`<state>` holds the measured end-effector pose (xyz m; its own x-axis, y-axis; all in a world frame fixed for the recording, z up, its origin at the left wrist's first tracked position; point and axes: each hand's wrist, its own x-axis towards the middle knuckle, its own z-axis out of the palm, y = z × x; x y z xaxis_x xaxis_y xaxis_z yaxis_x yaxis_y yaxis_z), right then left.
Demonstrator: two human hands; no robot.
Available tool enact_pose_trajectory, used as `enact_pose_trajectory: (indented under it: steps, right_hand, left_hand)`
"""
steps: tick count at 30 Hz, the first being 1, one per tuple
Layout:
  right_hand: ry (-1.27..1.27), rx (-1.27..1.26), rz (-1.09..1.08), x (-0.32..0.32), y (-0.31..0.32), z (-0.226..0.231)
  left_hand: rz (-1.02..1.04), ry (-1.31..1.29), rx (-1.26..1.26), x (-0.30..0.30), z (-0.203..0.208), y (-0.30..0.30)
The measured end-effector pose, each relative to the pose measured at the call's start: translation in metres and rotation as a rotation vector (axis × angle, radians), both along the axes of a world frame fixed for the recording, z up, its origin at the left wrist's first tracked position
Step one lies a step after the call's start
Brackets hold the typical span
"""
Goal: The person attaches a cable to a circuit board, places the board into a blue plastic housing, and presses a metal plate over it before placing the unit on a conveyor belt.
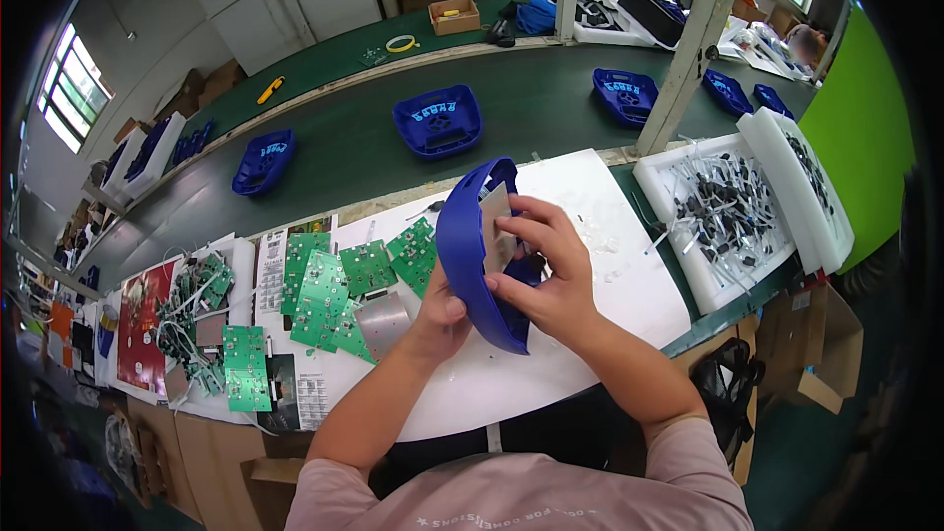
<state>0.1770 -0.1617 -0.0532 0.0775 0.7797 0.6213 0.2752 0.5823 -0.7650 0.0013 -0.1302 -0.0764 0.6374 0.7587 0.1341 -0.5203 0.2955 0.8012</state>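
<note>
A blue plastic housing (460, 246) is held up on its edge above the white work surface, its hollow side turned to the right. My left hand (442, 323) grips its lower left side from outside. My right hand (551, 261) reaches into the hollow, fingers closed on a flat grey-beige plate (495, 221) that sits partly inside the shell. How the plate is seated cannot be made out. Close to my left hand lie several green circuit boards (323, 290) and a curved grey metal piece (383, 323).
More blue housings (439, 121) are spaced along the dark green conveyor belt (344, 128). At right, a white foam tray (723, 206) holds small black parts with wires. Wired boards (197, 310) are heaped at left. A metal post (693, 44) rises beyond the work surface.
</note>
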Motion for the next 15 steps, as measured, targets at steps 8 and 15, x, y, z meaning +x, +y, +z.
enact_pose_trajectory:
  steps: [8,15]
  right_hand:
    - [-0.158,0.084,-0.06,-0.006,0.0046,-0.0035]
    - [-0.305,0.178,-0.15,-0.0002,0.0062,0.0054]
  left_hand:
    - [-0.014,-0.106,-0.108,-0.0053,-0.0089,0.0048]
    - [-0.038,-0.127,-0.126,-0.0074,-0.0076,0.0051]
